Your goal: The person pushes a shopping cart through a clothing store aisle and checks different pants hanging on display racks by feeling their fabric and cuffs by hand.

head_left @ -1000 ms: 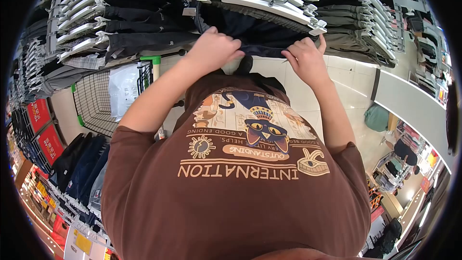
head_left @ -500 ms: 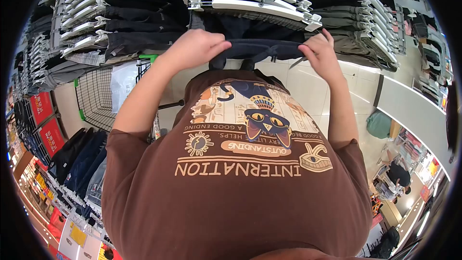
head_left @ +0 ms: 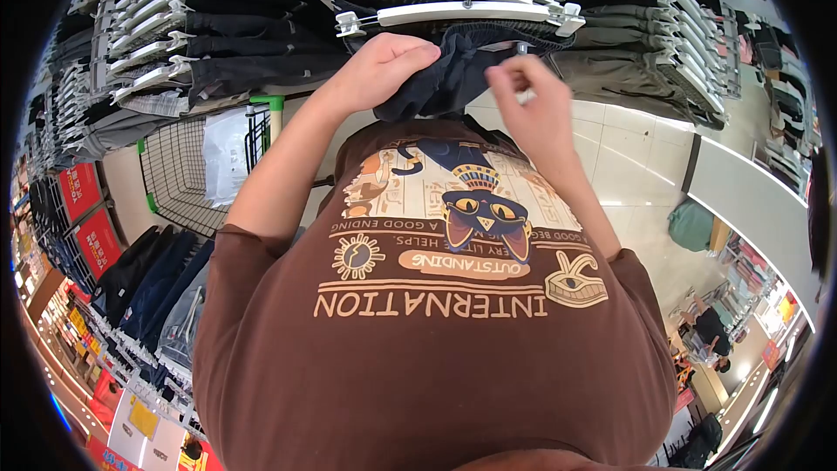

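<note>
Dark trousers (head_left: 445, 78) hang from a white clip hanger (head_left: 462, 12) at the top middle, their lower part bunched up in front of me. My left hand (head_left: 384, 70) is closed on the dark fabric at its left side. Just right of the bunched cloth is my right hand (head_left: 534, 98), blurred, with its fingers curled and the thumb near the fingertips. Whether it holds anything is too smeared to tell. A small pale label (head_left: 510, 46) shows inside the waistband, above my right hand.
More hangers with dark trousers (head_left: 253, 65) are at the left, and grey-brown ones (head_left: 610, 78) at the right. A black wire cart (head_left: 179, 170) with green corners and a white plastic bag (head_left: 225, 153) is at the left. Another person (head_left: 711, 328) is far off at the lower right.
The stretched dark fabric is now bunched and folded upward, showing the waistband. My right hand has let go of its right end and moved left and slightly down. My left hand has shifted right.
</note>
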`<state>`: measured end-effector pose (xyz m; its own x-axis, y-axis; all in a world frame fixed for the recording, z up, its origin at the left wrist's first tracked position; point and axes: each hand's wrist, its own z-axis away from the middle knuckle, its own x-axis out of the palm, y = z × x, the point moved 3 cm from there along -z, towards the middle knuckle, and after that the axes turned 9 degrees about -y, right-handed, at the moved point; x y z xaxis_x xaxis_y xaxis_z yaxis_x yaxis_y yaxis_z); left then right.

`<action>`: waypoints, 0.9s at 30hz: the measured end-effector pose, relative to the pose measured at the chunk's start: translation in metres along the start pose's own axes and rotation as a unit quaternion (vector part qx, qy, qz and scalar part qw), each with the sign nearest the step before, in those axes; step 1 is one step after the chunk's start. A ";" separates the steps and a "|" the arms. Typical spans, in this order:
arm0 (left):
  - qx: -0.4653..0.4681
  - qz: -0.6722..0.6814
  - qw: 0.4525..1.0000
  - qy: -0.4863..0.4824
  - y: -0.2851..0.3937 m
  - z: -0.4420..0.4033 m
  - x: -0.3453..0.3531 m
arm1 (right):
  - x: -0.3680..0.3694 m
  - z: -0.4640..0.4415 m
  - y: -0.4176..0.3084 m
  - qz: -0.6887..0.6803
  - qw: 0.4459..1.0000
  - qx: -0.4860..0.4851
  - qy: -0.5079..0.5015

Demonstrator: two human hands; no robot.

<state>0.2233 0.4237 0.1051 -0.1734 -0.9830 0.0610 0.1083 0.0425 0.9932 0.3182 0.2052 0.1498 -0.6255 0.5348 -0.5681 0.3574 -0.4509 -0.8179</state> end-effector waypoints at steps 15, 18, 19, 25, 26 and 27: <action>-0.146 -0.163 0.976 0.002 -0.028 -0.020 0.041 | 0.061 0.011 0.093 -0.228 0.957 0.103 -0.149; -0.099 -0.197 0.975 -0.034 -0.030 -0.047 0.057 | 0.054 0.017 0.082 -0.153 0.975 0.070 -0.144; -0.099 -0.218 0.968 -0.068 -0.031 -0.057 0.061 | 0.052 0.020 0.077 -0.124 0.979 0.059 -0.148; -0.059 -0.319 0.946 -0.005 -0.072 -0.092 0.059 | 0.050 0.024 0.068 -0.100 0.982 0.058 -0.147; -0.042 -0.327 0.944 0.014 -0.081 -0.097 0.056 | 0.046 0.025 0.058 -0.080 0.978 0.067 -0.183; -0.061 -0.324 0.944 0.022 -0.085 -0.102 0.052 | 0.040 0.025 0.045 -0.059 0.971 0.077 -0.219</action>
<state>0.3046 0.3507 0.0133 -0.2018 -0.8026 -0.5614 0.1055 -0.5877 0.8022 0.2916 0.1884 0.0924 -0.9027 0.2503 -0.3500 0.1778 -0.5239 -0.8330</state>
